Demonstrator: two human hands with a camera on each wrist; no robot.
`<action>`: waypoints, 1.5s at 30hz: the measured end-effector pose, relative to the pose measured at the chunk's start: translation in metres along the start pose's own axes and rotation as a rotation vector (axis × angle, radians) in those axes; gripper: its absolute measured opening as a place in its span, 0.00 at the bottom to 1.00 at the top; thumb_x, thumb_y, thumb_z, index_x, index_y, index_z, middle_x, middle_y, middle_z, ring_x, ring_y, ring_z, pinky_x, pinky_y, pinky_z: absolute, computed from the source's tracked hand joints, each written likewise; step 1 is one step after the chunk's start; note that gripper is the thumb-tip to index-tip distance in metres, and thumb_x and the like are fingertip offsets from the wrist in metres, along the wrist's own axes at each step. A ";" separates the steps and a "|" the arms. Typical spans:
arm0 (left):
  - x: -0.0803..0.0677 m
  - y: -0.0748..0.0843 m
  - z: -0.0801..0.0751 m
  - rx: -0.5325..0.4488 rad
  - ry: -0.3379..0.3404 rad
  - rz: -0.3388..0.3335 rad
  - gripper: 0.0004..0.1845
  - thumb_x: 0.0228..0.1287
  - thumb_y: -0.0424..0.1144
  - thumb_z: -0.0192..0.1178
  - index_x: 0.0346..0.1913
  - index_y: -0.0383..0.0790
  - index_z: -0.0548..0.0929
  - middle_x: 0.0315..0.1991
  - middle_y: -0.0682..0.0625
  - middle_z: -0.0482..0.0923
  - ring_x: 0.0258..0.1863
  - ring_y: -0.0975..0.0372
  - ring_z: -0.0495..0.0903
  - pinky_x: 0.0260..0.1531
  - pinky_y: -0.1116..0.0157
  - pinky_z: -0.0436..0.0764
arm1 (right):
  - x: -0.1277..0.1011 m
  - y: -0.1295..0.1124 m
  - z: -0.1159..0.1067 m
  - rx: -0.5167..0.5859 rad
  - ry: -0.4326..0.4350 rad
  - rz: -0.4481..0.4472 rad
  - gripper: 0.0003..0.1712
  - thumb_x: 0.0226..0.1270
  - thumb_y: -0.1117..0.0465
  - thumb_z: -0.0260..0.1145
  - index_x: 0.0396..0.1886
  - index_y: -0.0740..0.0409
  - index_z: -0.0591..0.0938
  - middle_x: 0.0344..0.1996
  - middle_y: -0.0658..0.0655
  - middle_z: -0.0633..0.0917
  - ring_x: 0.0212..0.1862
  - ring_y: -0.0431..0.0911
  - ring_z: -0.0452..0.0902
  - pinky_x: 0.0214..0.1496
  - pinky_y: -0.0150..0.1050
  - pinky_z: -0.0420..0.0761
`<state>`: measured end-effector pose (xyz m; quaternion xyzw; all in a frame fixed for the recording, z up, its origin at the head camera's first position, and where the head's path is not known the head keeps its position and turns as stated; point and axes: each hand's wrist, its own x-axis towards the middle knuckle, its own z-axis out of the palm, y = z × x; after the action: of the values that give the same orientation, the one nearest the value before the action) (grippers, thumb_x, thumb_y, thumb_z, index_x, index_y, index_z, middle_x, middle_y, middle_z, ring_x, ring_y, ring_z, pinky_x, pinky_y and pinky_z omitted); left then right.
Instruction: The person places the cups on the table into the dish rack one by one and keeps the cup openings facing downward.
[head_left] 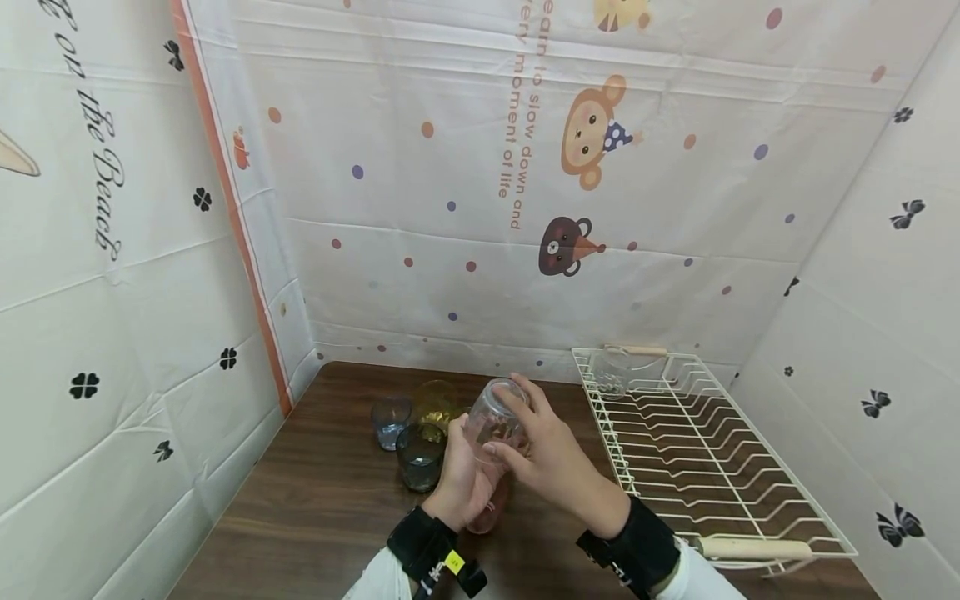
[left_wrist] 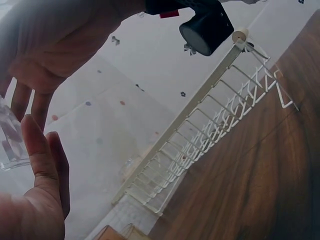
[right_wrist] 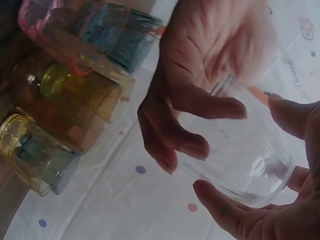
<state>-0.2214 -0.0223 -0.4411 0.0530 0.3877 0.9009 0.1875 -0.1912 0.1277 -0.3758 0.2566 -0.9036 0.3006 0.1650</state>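
Note:
Both hands hold one clear drinking glass (head_left: 491, 408), tilted above the table. My left hand (head_left: 457, 487) grips its lower left side with curled fingers. My right hand (head_left: 551, 454) reaches over from the right, its thumb and fingers around the glass's other end. In the right wrist view the clear glass (right_wrist: 245, 155) lies between the two hands. At the left edge of the left wrist view, part of the glass (left_wrist: 11, 140) shows. A pink glass (head_left: 486, 515) stands below the left hand, partly hidden by it.
Left of the hands stand a dark grey-green glass (head_left: 420, 467), a bluish glass (head_left: 390, 421) and a yellow glass (head_left: 433, 400) on the brown wooden table (head_left: 300, 508). On the right, a cream wire dish rack (head_left: 720, 450) holds another clear glass (head_left: 611, 375) at its far left corner.

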 end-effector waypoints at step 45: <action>0.001 -0.011 0.002 0.075 -0.111 -0.039 0.44 0.85 0.69 0.27 0.87 0.40 0.47 0.84 0.34 0.58 0.62 0.59 0.85 0.56 0.63 0.87 | -0.011 0.008 -0.013 -0.111 0.148 -0.079 0.48 0.55 0.62 0.86 0.75 0.51 0.73 0.64 0.62 0.74 0.43 0.46 0.82 0.40 0.34 0.82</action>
<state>-0.2184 -0.0143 -0.4476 0.1023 0.4110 0.8777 0.2242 -0.1847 0.1460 -0.3745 0.2596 -0.8934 0.2614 0.2570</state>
